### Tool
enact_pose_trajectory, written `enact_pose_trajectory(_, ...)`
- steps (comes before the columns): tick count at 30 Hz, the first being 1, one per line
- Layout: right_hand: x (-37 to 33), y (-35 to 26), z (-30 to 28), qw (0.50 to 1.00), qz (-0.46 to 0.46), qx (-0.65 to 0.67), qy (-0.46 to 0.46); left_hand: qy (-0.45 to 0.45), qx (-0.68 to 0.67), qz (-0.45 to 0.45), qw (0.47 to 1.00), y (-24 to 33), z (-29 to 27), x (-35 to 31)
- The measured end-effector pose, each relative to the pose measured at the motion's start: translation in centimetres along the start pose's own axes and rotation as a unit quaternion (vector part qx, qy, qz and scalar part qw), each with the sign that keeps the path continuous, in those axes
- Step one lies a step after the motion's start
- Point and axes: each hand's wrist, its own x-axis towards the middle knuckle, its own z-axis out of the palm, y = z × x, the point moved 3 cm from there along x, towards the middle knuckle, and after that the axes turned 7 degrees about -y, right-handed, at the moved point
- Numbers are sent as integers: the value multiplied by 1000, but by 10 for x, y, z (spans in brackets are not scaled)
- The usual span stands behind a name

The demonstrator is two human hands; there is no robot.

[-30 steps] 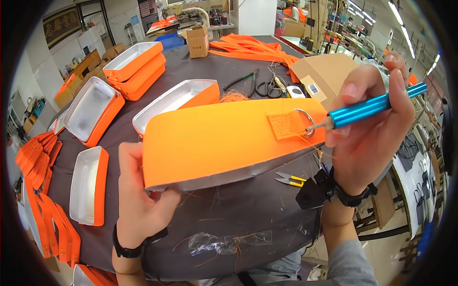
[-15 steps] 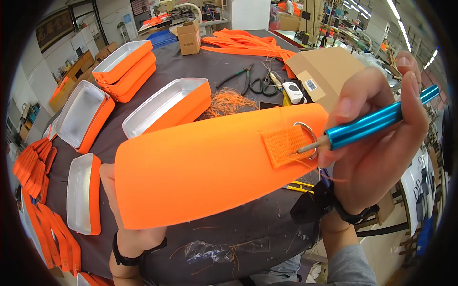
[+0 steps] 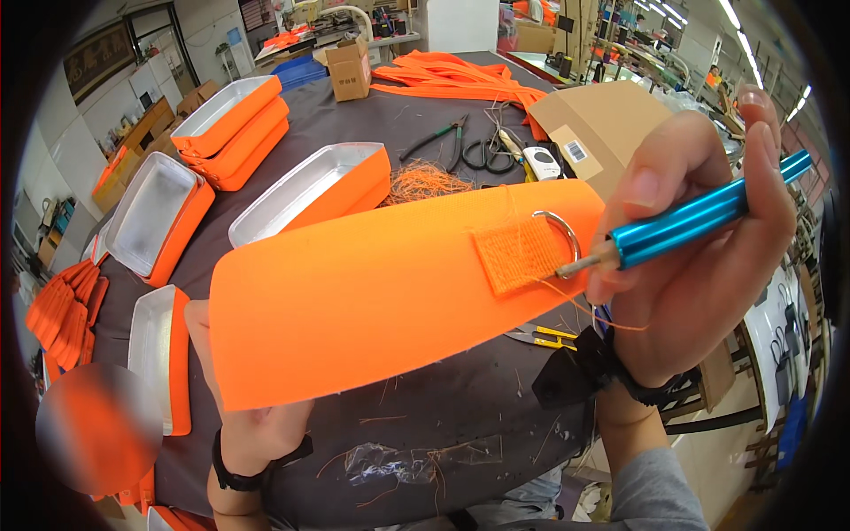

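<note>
An orange fabric case (image 3: 372, 292) with a smooth long face is held up in front of me, tilted, its right end higher. My left hand (image 3: 257, 429) grips it from behind and below, with most fingers hidden. Near its right end, a stitched orange webbing tab (image 3: 513, 257) holds a metal D-ring (image 3: 574, 232). My right hand (image 3: 699, 239) is closed round a pen-like tool with a shiny blue handle (image 3: 682, 223) and a thin metal tip. That tip lies at the tab's lower right corner, by the ring. A loose orange thread (image 3: 602, 319) trails from there.
Several orange cases with silvery linings (image 3: 164, 212) stand at the left on the dark-covered table (image 3: 416, 434). Beyond the held case are pliers (image 3: 443, 142), black-handled scissors (image 3: 489, 157), thread scraps (image 3: 425, 184) and a cardboard box (image 3: 611, 119). Yellow-handled snips (image 3: 553, 336) lie below it.
The held case has shifted slightly up and left. The tool's tip has drawn back from over the tab to its lower right corner. Loose thread now hangs out further to the right.
</note>
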Motion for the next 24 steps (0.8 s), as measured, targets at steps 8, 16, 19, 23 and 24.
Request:
enact_pose_trajectory(8,-8,15,-8,918,-303,-244,-71,-5,4,12,1000,-2,3,1)
enact_pose_trajectory(16,-7,5,-6,974,-179,-61,-125,-56,116,114,985,-1,-5,1)
enact_pose_trajectory(19,-4,5,-11,976,-134,-35,-166,-79,149,119,979,-5,-5,-1)
enact_pose_trajectory(23,-9,14,-8,931,-263,-193,-163,-29,78,73,994,-12,-6,-4)
enact_pose_trajectory(24,-10,14,-11,908,-284,-271,-147,-15,66,76,995,-12,-7,-5)
